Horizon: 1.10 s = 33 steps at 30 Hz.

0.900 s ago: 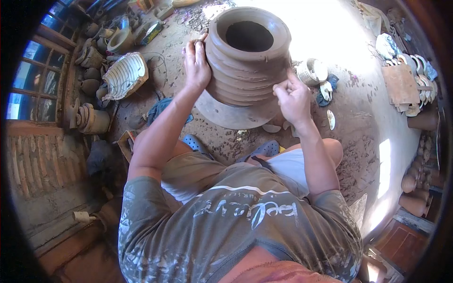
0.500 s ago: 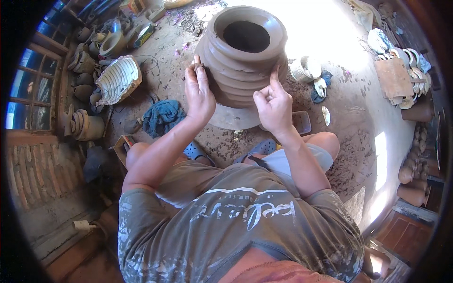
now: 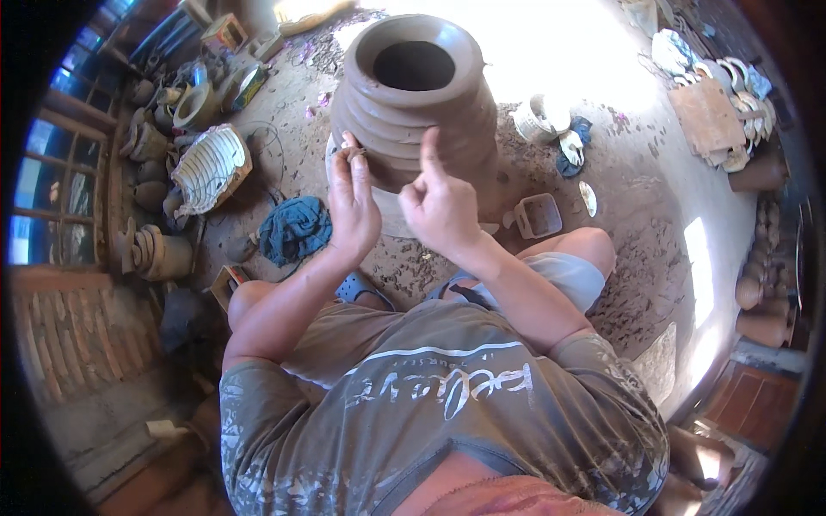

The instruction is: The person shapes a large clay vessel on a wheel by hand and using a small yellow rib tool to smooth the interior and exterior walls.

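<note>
While my right hand (image 3: 440, 206) sticks its index finger up before the pot (image 3: 391, 127), the rest curled, my left hand (image 3: 353, 202) stands nearly straight by its near left side; I cannot tell whether either grips clay. One pot stands on one disc (image 3: 396, 220), whose near edge my hands partly hide. Past its left edge lies one cloth (image 3: 295, 230); past its right, one tub (image 3: 540, 215). Of two shoes (image 3: 351, 289), the right is mostly covered.
</note>
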Motion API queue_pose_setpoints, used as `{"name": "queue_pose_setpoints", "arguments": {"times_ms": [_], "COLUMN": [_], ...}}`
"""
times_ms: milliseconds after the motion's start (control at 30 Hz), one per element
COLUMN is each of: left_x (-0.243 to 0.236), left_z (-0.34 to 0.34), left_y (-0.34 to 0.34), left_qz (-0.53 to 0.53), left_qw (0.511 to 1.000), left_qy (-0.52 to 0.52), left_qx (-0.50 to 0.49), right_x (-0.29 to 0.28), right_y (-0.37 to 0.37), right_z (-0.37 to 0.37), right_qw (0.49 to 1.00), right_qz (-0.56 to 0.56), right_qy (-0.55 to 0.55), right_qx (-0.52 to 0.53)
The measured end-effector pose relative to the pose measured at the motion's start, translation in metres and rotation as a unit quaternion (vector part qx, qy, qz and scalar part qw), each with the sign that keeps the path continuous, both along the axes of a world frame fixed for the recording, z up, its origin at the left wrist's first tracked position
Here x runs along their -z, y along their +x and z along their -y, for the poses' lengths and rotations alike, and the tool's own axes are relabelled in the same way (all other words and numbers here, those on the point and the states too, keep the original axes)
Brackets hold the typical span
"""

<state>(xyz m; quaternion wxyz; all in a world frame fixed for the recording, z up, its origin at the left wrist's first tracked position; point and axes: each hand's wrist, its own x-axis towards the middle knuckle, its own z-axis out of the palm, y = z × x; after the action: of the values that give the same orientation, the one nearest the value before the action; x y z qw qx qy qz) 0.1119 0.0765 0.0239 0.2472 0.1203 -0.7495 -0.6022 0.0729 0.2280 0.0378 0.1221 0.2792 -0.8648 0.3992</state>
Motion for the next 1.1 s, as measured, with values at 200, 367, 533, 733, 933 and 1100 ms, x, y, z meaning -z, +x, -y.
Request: {"name": "queue_pose_setpoints", "arguments": {"times_ms": [200, 367, 533, 733, 933, 1100], "left_x": [-0.039, -0.053, -0.072, -0.109, -0.139, -0.124], "left_z": [0.020, 0.000, -0.014, -0.031, -0.051, -0.068], "left_y": [0.019, 0.055, 0.035, -0.039, -0.130, -0.149], "left_qz": [-0.008, 0.118, 0.219, -0.169, -0.040, 0.145], "left_qw": [0.999, 0.950, 0.911, 0.831, 0.676, 0.685], "left_qy": [-0.046, -0.017, -0.231, -0.530, -0.736, -0.714], "left_qx": [0.014, 0.290, 0.262, 0.029, -0.024, -0.010], "right_x": [-0.022, -0.015, 0.004, 0.024, 0.056, 0.177], "right_y": [0.020, 0.019, 0.015, -0.037, -0.022, 0.054], "right_z": [-0.013, -0.039, -0.076, -0.186, -0.341, -0.420], "right_qw": [0.993, 0.966, 0.974, 0.964, 0.938, 0.910], "right_qz": [-0.020, -0.139, -0.090, 0.089, 0.185, 0.223], "right_qy": [-0.083, -0.111, -0.078, -0.252, -0.128, 0.112], "right_qx": [-0.079, -0.185, -0.191, 0.016, 0.263, 0.330]}}
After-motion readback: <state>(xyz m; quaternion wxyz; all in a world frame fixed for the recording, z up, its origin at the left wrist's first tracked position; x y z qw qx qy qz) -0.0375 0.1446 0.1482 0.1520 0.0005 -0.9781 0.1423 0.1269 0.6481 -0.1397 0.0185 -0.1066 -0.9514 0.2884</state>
